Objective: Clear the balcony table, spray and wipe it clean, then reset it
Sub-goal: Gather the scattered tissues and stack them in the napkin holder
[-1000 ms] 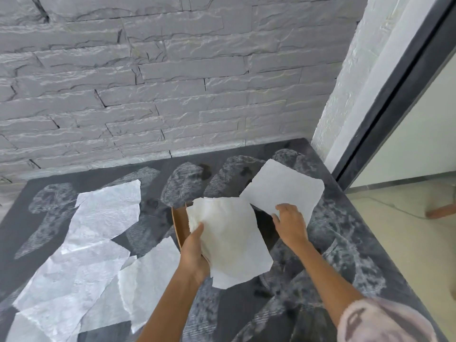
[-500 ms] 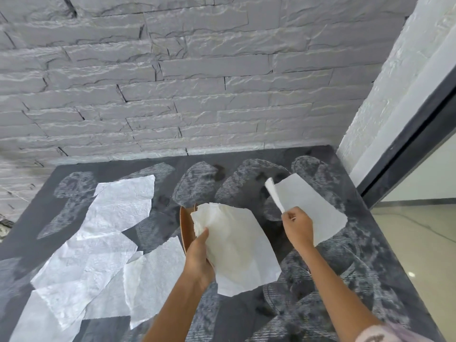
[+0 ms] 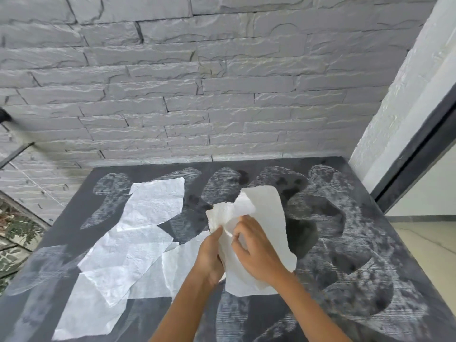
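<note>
The dark patterned table top (image 3: 357,243) lies below me against a stone wall. Above its middle, both hands meet on a bunch of white paper sheets (image 3: 266,213). My left hand (image 3: 209,255) grips the bunch from the left, thumb on top. My right hand (image 3: 256,250) holds the sheets from the right, fingers curled over the paper. The brown piece seen earlier behind the paper is hidden now. Several more white torn paper sheets (image 3: 138,238) lie flat and overlapping on the table's left half.
A grey stone-brick wall (image 3: 197,95) stands directly behind the table. A white wall corner and a dark door frame (image 3: 417,154) rise at the right, with a light floor (image 3: 424,243) beyond the table's right edge. Plants and paving (image 3: 14,230) show at the far left.
My right hand lifted the sheet from the right side of the table and brought it left onto the paper held by my left hand. Both hands now hold the bunch together.
</note>
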`<action>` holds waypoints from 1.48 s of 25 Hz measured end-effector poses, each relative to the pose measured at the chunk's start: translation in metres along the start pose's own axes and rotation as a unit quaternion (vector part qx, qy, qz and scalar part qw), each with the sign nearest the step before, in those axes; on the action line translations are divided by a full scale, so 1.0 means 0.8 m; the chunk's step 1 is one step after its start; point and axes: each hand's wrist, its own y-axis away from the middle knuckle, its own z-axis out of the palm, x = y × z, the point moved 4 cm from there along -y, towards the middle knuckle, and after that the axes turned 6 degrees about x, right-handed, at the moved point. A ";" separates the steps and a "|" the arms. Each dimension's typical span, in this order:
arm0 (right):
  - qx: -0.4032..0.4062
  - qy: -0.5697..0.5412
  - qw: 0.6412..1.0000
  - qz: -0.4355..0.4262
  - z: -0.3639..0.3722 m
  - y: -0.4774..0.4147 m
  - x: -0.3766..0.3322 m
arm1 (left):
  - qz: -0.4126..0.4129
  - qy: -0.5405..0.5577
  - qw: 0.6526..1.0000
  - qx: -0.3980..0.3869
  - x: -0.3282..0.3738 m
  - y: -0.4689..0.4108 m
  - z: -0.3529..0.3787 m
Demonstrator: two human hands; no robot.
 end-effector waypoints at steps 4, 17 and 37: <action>-0.036 0.060 0.997 -0.014 0.057 0.020 -0.058 | 0.011 0.009 0.999 -0.039 0.016 0.031 -0.057; -0.069 -0.010 0.997 0.029 0.209 0.088 -0.145 | 0.017 0.026 0.996 0.080 0.014 0.105 -0.271; 0.058 -0.101 0.962 0.248 0.225 0.058 -0.059 | 0.040 0.138 0.974 0.175 0.026 0.095 -0.361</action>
